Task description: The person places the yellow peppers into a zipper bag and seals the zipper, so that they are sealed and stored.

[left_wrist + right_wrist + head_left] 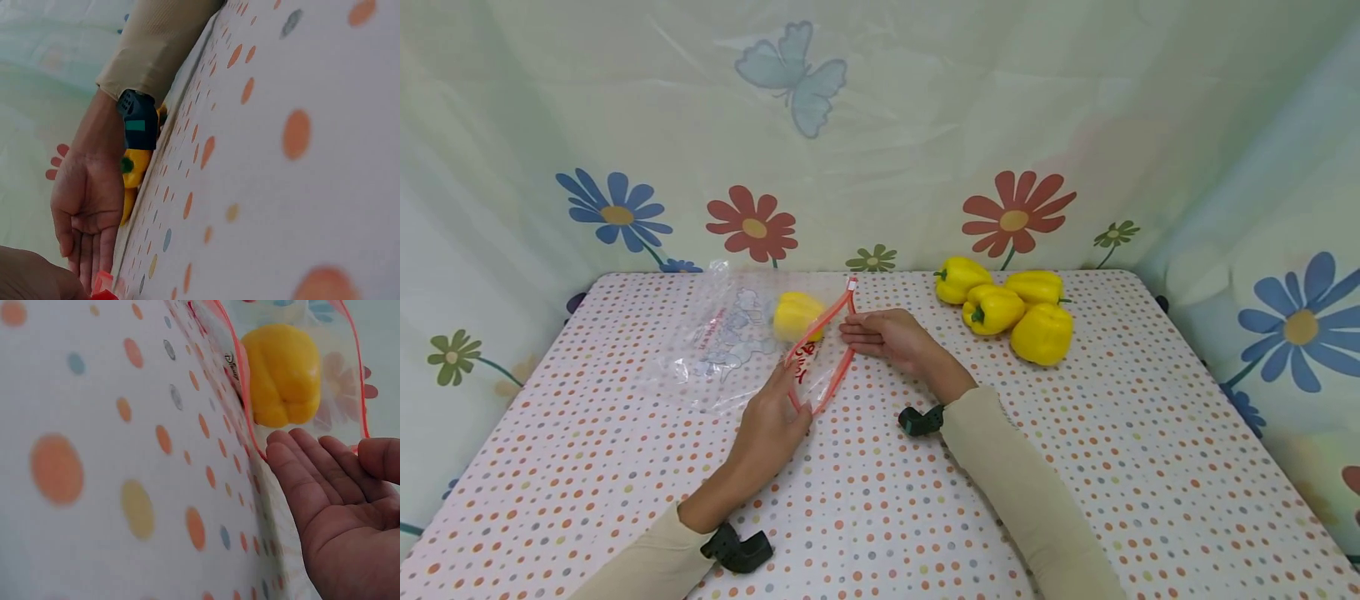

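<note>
A clear zip bag (718,337) with a red-orange zip edge lies on its side, its mouth spread open toward the right. Inside it, close to the mouth, sits one yellow bell pepper (794,317). My left hand (769,429) pinches the near edge of the mouth. At the far side of the mouth my right hand (891,337) has its fingers straight and the palm turned toward the bag. From the right wrist view, the fingertips are just below the yellow pepper (281,378), and nothing is gripped in that hand (340,506).
Several more yellow bell peppers (992,308) are clustered at the back right of the table. A dotted cloth (865,500) covers the tabletop. Behind it hangs a curtain (895,108) printed with flowers and a butterfly.
</note>
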### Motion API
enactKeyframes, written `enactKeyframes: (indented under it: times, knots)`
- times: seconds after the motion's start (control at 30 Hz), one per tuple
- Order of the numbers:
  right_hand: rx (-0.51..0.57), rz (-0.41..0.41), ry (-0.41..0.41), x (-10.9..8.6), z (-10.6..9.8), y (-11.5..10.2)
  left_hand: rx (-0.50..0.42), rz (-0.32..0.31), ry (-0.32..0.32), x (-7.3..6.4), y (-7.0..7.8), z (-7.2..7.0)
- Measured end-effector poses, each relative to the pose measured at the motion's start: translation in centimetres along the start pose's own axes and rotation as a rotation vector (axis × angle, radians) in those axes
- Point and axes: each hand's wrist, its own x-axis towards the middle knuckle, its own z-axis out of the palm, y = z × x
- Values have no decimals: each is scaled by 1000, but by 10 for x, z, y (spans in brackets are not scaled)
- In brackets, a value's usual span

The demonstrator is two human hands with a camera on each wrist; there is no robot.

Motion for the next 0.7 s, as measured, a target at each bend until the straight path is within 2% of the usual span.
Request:
enactKeyframes:
  times: [0.17, 0.37, 0.7]
  knots:
    - [-4, -27, -25, -14, -9, -7, 29, 3, -4, -2, 0, 0]
    - [-13, -71, -33, -29, -28, -13, 46, 23, 2, -2, -4, 1]
    - [-81, -142, 2, -66, -57, -27, 5, 13, 10, -3, -3, 0]
